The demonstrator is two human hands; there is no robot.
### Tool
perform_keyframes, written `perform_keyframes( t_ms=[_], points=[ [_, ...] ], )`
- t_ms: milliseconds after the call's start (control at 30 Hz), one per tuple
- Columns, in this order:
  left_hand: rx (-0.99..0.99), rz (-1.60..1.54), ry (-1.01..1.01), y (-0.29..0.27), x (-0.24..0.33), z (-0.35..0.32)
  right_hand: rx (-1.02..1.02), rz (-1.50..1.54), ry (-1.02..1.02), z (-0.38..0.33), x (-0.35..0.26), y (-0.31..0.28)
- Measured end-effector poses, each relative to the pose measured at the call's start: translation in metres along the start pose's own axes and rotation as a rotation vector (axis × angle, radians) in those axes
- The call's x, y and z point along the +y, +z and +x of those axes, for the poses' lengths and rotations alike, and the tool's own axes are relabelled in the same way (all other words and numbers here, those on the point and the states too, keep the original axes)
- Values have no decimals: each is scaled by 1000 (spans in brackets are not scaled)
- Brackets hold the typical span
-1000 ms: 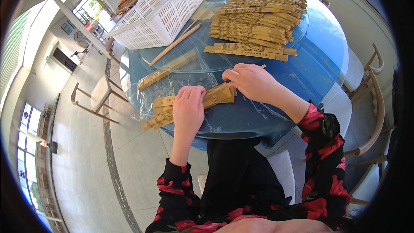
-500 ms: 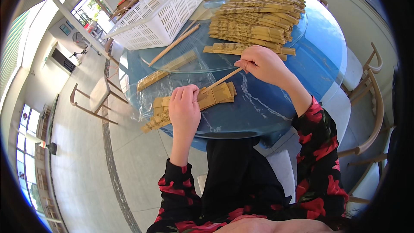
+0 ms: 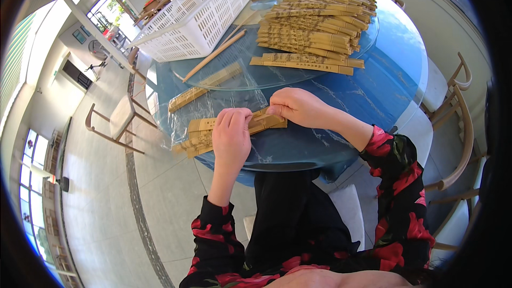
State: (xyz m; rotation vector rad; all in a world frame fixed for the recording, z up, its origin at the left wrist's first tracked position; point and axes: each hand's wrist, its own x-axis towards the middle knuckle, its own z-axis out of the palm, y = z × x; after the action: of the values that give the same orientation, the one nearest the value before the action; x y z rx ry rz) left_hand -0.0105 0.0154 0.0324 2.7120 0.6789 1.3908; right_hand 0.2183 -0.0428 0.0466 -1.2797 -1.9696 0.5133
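The right hand [image 3: 298, 108] has come back from the far stack, its fingers now pinching the wrapped sticks [image 3: 234, 128]. The left hand [image 3: 232, 133] presses flat on the bundle, fingers together, at the surface's [image 3: 341, 144] near edge.

Two bare hands, left [image 3: 232, 136] and right [image 3: 298, 108], meet over one round blue worktop [image 3: 373, 96] topped by one round glass turntable [image 3: 234, 77]. One white plastic lattice basket [image 3: 197, 18] stands on it. One loose bamboo stick [image 3: 213, 56] lies beside the basket. Tan paper-sleeved chopstick packs form one large heap [image 3: 314, 32], too many to count. Three wooden chairs [image 3: 114, 122] show clearly.
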Motion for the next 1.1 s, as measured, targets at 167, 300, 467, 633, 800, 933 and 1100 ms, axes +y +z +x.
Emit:
perform_keyframes(
  t_ms=[167,300,467,633,800,933,1100],
  points=[
    [57,-6,-8,-1,-1,-2,-231,477,131,2,4,-10],
    [46,-17,-13,0,1,-2,-349,554,189,0,4,-22],
    [-10,-41,40,5,16,1,-322,373,115,0,12,-15],
    [4,-28,88,13,20,5,-211,339,30,-2,11,-6],
    [-25,-21,34,12,23,3,-250,381,93,-3,5,-5],
    [-47,-62,11,13,21,-1,-230,239,73,-5,-6,-3],
    [-84,-43,-7,13,19,-2,-138,48,14,-5,-4,5]
  ],
)
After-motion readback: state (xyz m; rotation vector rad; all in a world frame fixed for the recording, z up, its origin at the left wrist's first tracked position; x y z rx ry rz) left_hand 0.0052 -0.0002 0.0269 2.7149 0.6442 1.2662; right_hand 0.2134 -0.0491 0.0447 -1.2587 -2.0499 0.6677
